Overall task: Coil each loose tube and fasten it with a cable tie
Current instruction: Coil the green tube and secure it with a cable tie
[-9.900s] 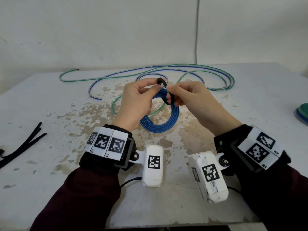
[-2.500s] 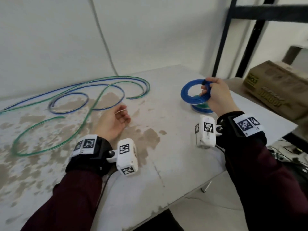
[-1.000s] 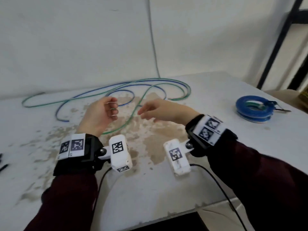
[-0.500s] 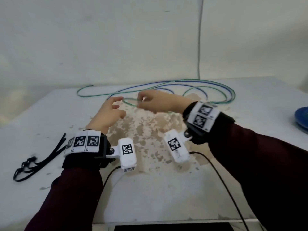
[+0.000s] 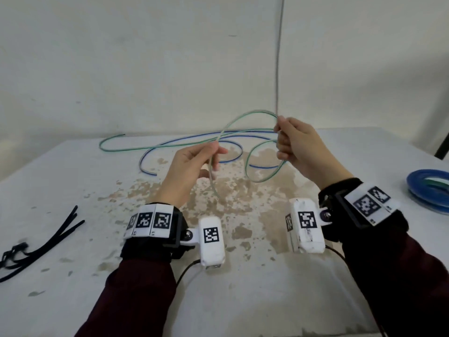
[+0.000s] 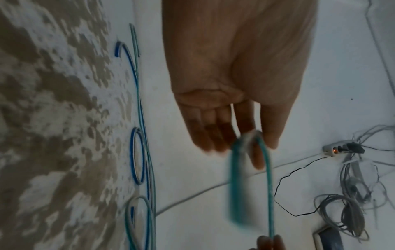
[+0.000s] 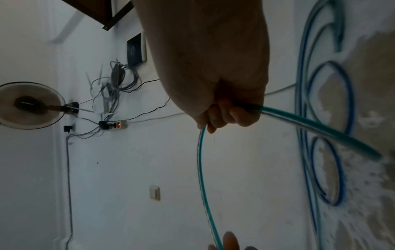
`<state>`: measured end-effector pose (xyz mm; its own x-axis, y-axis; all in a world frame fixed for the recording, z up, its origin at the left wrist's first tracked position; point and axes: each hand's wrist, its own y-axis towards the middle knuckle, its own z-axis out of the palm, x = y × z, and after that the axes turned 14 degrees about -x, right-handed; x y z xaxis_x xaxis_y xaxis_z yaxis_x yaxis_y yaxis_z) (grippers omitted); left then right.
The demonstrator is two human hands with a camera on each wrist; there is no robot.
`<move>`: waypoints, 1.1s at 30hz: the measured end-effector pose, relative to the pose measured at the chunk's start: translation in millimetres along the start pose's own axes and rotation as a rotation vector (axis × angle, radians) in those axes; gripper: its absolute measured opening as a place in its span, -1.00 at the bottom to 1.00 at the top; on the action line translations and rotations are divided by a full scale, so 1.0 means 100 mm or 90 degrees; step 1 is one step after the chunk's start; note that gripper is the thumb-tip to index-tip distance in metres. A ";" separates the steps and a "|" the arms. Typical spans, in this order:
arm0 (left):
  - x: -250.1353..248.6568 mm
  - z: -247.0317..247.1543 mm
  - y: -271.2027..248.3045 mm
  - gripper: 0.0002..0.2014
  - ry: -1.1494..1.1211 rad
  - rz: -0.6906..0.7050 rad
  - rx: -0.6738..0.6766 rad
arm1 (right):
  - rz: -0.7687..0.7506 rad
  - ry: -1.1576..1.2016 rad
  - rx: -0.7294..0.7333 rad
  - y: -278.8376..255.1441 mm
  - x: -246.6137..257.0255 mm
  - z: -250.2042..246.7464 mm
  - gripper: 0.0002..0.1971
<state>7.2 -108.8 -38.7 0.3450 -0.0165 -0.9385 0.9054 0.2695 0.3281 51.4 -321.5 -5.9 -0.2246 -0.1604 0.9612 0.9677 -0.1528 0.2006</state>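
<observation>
Both hands hold a loose green tube (image 5: 245,117) above the table. My left hand (image 5: 194,164) pinches it near one end, whose tail hangs down past the palm. My right hand (image 5: 295,144) grips it farther along in a closed fist. An arc of the green tube (image 7: 202,169) rises between the two hands, and its far part trails over the table. A loose blue tube (image 5: 192,139) lies in curves on the table behind my hands. The left wrist view shows the green tube (image 6: 268,177) held between thumb and fingers.
Several black cable ties (image 5: 41,242) lie at the table's left edge. A finished blue coil (image 5: 427,183) stacked on a green one sits at the right edge. The white table (image 5: 243,300) has worn brown patches; a wall stands right behind it.
Both hands have taken hold of the green tube and lifted a length of it off the table, moving apart. Earlier, my right hand set the tied blue coil down at the right.
</observation>
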 end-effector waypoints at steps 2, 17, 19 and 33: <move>0.05 0.02 0.05 -0.76 0.033 -0.016 -0.018 | 0.054 0.027 -0.029 0.00 -0.14 0.02 -0.73; 0.32 0.33 -0.08 -0.85 0.000 -0.112 -0.023 | 0.106 0.079 0.109 -0.28 -0.47 0.25 -0.67; 0.32 0.32 -0.07 -0.85 0.011 -0.126 -0.008 | 0.098 0.035 0.111 -0.29 -0.44 0.24 -0.66; 0.18 0.31 -0.09 -0.78 -0.036 -0.083 -0.004 | 0.135 -0.024 0.231 -0.33 -0.33 0.20 -0.67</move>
<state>12.3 -141.3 -55.0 0.2383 -0.1064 -0.9653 0.9420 0.2670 0.2032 29.1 -291.3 -40.7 -0.0185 -0.1149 0.9932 0.9711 0.2343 0.0452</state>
